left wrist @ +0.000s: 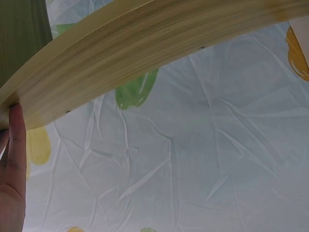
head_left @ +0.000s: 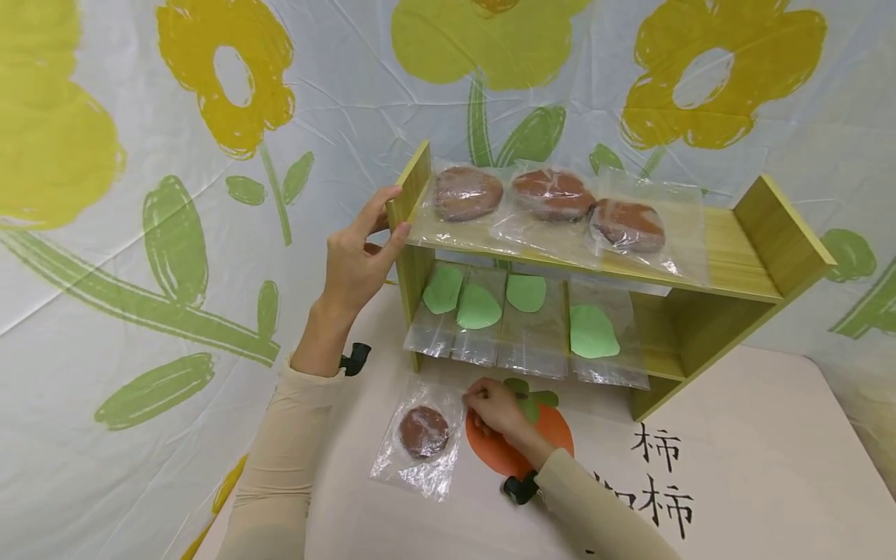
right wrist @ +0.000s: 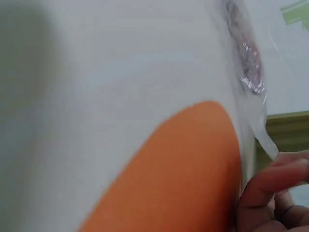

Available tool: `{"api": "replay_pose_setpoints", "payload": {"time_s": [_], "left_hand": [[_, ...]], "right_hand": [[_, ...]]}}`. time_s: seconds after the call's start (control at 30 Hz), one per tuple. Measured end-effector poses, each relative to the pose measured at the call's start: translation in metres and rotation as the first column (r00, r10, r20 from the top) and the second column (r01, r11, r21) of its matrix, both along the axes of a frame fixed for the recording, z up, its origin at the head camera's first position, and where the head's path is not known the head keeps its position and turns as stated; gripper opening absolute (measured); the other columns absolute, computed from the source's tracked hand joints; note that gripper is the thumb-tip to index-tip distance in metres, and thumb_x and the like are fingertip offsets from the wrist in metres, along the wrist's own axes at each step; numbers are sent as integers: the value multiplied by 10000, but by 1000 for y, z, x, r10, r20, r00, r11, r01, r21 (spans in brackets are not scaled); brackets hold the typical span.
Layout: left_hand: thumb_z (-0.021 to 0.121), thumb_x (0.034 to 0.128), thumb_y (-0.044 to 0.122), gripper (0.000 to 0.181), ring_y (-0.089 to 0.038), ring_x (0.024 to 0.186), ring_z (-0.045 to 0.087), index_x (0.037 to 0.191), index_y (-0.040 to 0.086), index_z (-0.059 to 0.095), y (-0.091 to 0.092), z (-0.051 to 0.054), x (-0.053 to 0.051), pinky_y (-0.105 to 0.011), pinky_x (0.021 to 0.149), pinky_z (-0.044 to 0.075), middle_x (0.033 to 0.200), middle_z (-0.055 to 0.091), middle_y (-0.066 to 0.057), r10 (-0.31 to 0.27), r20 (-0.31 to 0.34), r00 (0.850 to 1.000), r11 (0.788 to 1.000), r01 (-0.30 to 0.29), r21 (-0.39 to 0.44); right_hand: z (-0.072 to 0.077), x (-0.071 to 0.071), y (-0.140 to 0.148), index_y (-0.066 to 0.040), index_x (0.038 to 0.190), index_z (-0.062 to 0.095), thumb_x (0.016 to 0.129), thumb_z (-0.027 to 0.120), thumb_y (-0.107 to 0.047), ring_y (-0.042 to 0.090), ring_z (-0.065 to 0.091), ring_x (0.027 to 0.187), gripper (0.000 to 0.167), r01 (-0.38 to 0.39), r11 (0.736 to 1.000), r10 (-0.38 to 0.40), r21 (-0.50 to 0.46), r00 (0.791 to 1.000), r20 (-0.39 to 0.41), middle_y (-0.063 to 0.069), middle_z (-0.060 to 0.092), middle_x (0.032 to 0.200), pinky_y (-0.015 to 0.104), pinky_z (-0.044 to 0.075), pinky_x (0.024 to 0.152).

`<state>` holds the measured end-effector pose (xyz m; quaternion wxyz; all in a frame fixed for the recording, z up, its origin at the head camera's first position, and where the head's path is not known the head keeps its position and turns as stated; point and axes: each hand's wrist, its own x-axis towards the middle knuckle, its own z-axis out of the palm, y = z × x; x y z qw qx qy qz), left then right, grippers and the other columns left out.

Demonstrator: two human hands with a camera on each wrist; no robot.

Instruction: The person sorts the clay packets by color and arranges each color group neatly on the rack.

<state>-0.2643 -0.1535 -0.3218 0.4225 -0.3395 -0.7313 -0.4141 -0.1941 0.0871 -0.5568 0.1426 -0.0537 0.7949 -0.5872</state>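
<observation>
My left hand (head_left: pixel 357 257) grips the upper left side panel of a small wooden shelf (head_left: pixel 728 373), thumb on the near side. The left wrist view shows its fingers (left wrist: pixel 17 150) against the panel's wood. On the table below, my right hand (head_left: pixel 500 408) pinches the edge of a clear plastic bag (head_left: pixel 435 486) holding a flat, round brown piece (head_left: pixel 424 432). In the right wrist view the bag's edge (right wrist: pixel 264 137) runs into the curled fingers (right wrist: pixel 280 179). Part of the bag's edge is hidden by the fingers.
Three bagged brown pieces (head_left: pixel 553 193) lie on the top shelf. Bags with green cutouts (head_left: pixel 593 330) lie on the lower shelf, overhanging its front edge. An orange persimmon picture (head_left: pixel 556 435) and black characters (head_left: pixel 665 498) mark the table (head_left: pixel 763 435). A flowered cloth (head_left: pixel 350 70) hangs behind.
</observation>
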Motion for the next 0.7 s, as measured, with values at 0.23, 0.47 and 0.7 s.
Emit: {"api": "replay_pose_setpoints", "payload": {"time_s": [0.23, 0.47, 0.7], "left_hand": [[673, 968, 93, 429, -231, 971, 719, 1384, 69, 572, 0, 1, 2, -270, 542, 584, 1104, 719, -172, -7, 9, 1000, 1000, 7, 2], [681, 963, 93, 440, -227, 968, 719, 1389, 81, 571, 0, 1, 2, -294, 534, 586, 1104, 721, -165, -2, 12, 1000, 1000, 2, 3], [677, 965, 87, 443, -227, 968, 719, 1394, 86, 569, -1, 0, 1, -307, 530, 587, 1103, 722, -163, -2, 17, 1000, 1000, 2, 3]], "right_hand": [[2, 12, -7, 25, 1001, 613, 958, 643, -73, 236, 637, 726, 112, 44, 996, -53, -71, 990, -131, 105, 640, 858, 357, 578, 667], [5, 19, -8, 20, 1152, 442, 1063, 426, -150, 259, 596, 757, 192, 80, 937, -11, -340, 980, 200, 182, 499, 1003, 404, 599, 683], [3, 23, -6, 11, 1197, 355, 1084, 374, -196, 253, 620, 703, 237, 142, 887, 18, -440, 941, 339, 198, 514, 935, 403, 602, 633]]}}
